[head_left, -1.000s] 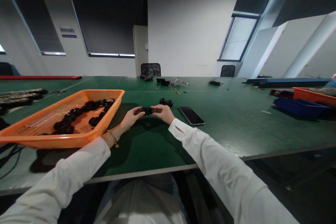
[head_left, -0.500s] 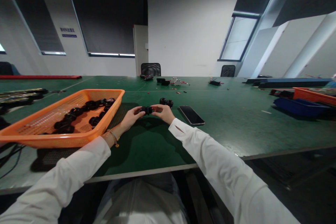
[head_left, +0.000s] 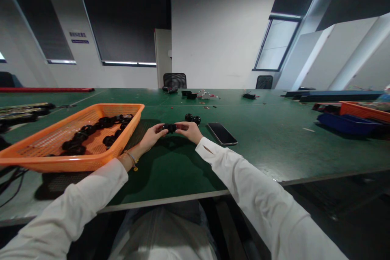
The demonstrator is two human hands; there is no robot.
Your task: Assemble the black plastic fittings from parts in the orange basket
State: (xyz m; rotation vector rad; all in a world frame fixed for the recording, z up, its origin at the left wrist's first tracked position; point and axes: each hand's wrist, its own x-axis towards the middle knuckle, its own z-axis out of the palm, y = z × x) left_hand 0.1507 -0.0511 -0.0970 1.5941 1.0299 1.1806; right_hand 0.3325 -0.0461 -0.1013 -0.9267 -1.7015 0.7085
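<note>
Between my two hands is a small black ribbed part (head_left: 170, 128), held just over the green table (head_left: 183, 170). My left hand (head_left: 153, 136) pinches its left end, and my right hand (head_left: 190, 131) grips the right end with thumb and fingers. Its exact kind is too small to make out. Just beyond my right hand lie black round parts (head_left: 193, 119). An orange basket (head_left: 138, 115) to the left of my left hand holds several similar black parts (head_left: 87, 131).
A phone (head_left: 222, 134) lies right of my right hand. Farther right are a blue tray (head_left: 349, 124) and an orange tray (head_left: 365, 109). Small black and white pieces (head_left: 204, 94) sit at the back. Cables (head_left: 14, 183) lie by the basket's near left corner.
</note>
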